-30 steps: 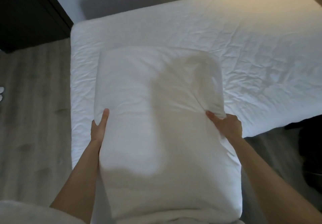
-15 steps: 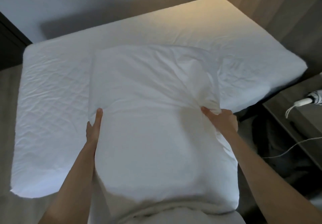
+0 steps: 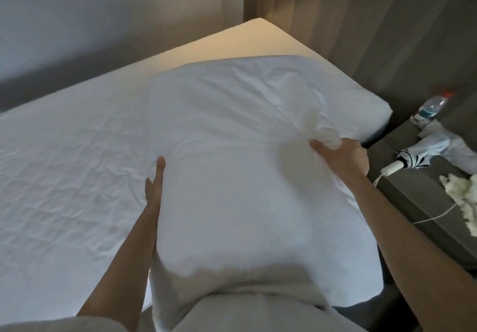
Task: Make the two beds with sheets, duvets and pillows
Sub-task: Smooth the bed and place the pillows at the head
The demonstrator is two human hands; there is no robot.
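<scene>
Head view, looking down along both forearms. Shows a large white rectangular fabric-cased pillow [image 3: 245, 176] carried lengthwise in front of the body, over a mattress covered in a wrinkled white fitted sheet [image 3: 64, 164], pointing toward the end by the beige curtain [image 3: 309, 9]. Cannot tell whether its far end touches the sheet. Left hand [image 3: 154, 179] laid flat against the pillow's left edge, fingers [image 3: 160, 166] straight, pressing inward and grasping nothing; serves as a steadying wall. Right hand [image 3: 343, 158] closed on a bunched fold of the case at the right edge, probably to stop the slack cloth sliding and to steer the load. Near end braced against the torso, likely to share the bulk. Not yet set down; no duvet visible here, so judged an early-to-middle stage. At right, a dark grey bedside bench [image 3: 418, 192] bearing a clear plastic water bottle with a red cap [image 3: 429, 109], a folded black-and-white umbrella [image 3: 418, 157] and a white cable [image 3: 438, 213]: worth keeping the pillow's swing clear of these.
</scene>
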